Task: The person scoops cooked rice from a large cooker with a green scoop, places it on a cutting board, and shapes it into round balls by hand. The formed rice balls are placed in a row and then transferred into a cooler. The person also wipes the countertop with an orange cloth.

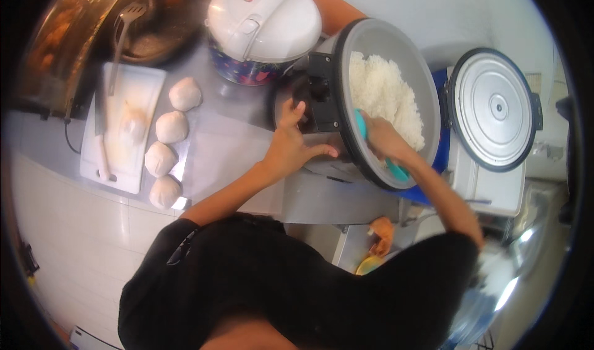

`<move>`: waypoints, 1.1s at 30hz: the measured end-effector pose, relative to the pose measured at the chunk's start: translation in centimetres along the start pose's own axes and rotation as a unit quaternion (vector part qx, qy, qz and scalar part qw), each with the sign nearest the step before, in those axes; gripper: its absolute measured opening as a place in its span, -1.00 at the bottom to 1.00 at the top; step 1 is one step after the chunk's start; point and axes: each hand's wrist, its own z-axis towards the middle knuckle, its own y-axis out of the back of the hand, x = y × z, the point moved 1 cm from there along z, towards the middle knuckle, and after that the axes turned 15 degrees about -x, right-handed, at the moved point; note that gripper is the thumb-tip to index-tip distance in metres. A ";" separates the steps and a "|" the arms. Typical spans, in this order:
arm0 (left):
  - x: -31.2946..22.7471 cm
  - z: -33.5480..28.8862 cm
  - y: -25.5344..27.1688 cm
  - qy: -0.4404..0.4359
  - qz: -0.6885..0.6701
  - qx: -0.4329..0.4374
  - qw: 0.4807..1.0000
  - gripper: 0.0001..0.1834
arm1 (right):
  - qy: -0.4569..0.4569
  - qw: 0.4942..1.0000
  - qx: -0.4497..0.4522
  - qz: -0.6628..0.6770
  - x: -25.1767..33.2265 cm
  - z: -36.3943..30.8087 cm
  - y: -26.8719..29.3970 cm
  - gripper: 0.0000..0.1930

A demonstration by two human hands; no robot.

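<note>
We note the right hand inside the mouth of the tilted pot, its fingers closed around a teal utensil; teal shows on both sides of the grip, the full form partly hidden. White rice is banked just beyond these knuckles, against the pot's inner wall.

Left hand: thumb and fingers parted, grasping nothing that we can see, near the pot's black bracket. We cannot tell whether its fingertips press on the pot.

Past the left fingers, farther from the body, we record a white-lidded cooker with a patterned base. Well to the left of the same fingers: four round pale bundles in a row, then a white cutting board bearing a knife. To the right of the right-hand fingers, outside the pot: a round metal lid.
</note>
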 end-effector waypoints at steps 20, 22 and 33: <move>-0.9 0.0 3.6 0.028 0.003 0.116 0.993 -0.13 | -0.202 0.856 0.087 0.467 -3.0 -2.4 4.9 -0.73; -1.6 -0.4 7.6 0.102 0.084 0.206 0.970 -0.29 | -0.163 0.831 0.084 0.525 -3.4 -2.9 5.4 -0.74; -1.6 -13.3 25.4 0.113 0.359 0.369 0.850 -0.43 | -0.094 0.725 0.207 0.650 -0.3 -12.2 -7.9 -0.56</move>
